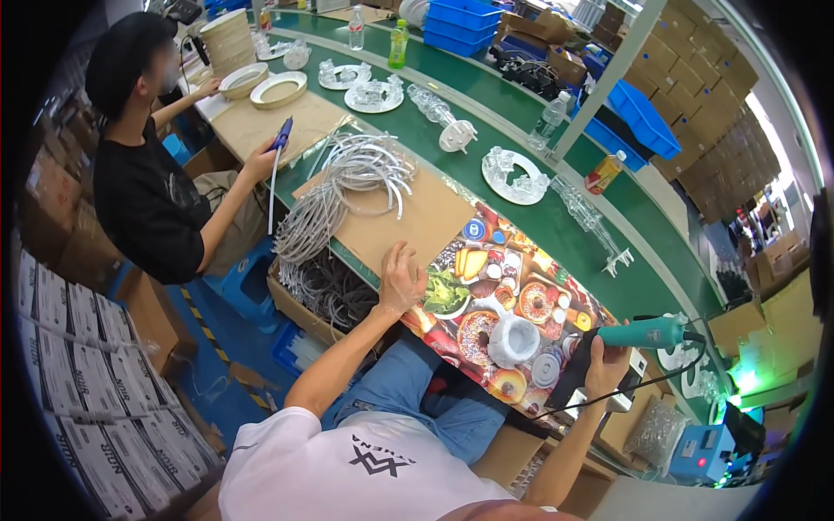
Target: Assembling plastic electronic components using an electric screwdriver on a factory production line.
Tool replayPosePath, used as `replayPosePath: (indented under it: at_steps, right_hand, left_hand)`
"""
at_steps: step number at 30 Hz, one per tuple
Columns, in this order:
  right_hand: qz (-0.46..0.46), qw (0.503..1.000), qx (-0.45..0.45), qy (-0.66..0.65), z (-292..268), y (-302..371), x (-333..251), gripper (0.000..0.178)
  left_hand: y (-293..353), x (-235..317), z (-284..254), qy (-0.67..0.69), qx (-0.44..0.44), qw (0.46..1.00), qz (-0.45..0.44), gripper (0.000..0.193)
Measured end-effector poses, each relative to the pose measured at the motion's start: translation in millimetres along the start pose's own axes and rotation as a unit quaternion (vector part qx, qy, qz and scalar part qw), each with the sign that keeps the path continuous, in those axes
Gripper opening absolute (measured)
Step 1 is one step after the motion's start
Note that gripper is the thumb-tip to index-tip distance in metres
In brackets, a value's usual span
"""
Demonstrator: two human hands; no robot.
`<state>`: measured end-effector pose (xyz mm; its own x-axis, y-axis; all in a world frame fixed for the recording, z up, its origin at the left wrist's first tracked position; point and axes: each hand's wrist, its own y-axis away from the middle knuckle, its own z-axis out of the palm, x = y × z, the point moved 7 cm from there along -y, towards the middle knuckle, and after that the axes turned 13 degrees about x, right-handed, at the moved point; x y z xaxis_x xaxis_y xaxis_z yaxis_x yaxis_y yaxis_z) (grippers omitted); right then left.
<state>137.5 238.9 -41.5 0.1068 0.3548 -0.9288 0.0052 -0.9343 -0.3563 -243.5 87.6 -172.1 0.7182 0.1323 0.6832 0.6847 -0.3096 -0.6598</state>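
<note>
At 12 o'clock from the torso point(330, 464), the left hand point(402, 285) is at the brown board point(391, 224), fingers slightly spread. At 2 o'clock, the right hand point(604, 372) wraps its fingers around a teal corded power tool point(647, 333).

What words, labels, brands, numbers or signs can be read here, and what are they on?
I'm leaving the wording uncopied; here is where it stands.
White fabric T-shirt: black lettering beside an angular emblem, legible.
Stacked white rectangular cardboard boxes: repeated bold black lettering, legible.
Green plastic bottle: label too small to read.
Red-and-yellow plastic bottle: print too small to read.
</note>
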Motion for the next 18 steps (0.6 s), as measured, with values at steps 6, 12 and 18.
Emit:
replayPosePath:
  at_steps: [6,12,18]
  right_hand:
    - [-0.006,1.000,-0.012,-0.010,-3,-3,8,0.069]
    - [-0.041,0.999,0.008,0.031,-18,-6,15,0.065]
    - [-0.071,0.964,-0.042,0.252,-12,-12,-11,0.059]
  left_hand:
    - [1,-2,2,-0.022,-0.008,1.000,-0.017,0.033]
    - [0,-2,1,-0.007,-0.010,1.000,-0.010,0.035]
    - [0,1,2,-0.003,-0.008,1.000,-0.004,0.029]
